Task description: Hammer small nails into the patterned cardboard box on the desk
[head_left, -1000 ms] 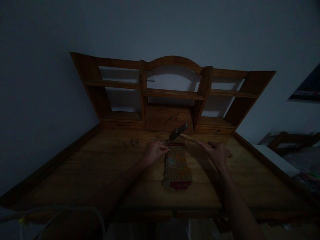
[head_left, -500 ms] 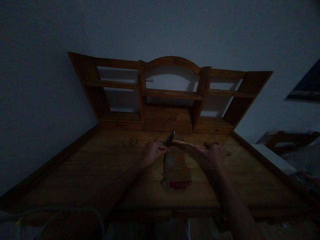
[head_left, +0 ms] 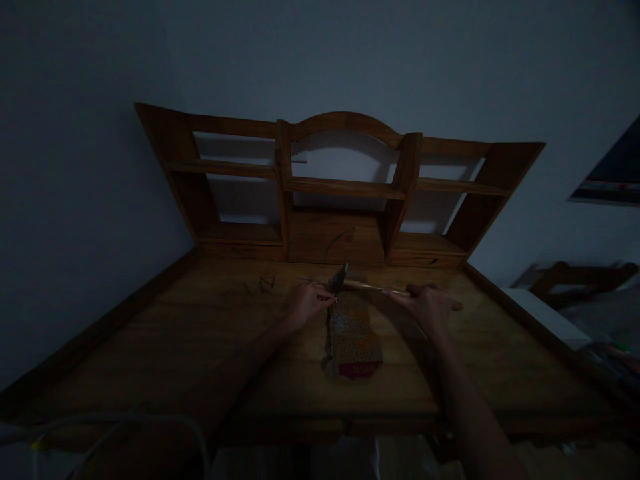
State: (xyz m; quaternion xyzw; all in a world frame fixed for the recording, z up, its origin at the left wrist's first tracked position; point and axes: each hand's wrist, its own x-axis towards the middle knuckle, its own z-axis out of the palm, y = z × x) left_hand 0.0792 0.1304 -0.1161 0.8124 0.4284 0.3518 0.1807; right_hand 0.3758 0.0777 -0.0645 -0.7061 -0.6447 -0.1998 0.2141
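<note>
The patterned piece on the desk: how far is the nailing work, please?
Done: the patterned piece lies flat on the wooden desk. In hand: the left hand pinches something small, probably a nail, at its top left corner; the right hand holds the hammer, head low beside that spot. Left: spare nails lie loose on the desk; no driven nail is discernible in the dim light.

You hold a wooden-handled hammer (head_left: 373, 287) level, its dark head just above the patterned cloth's (head_left: 353, 335) far edge.
</note>
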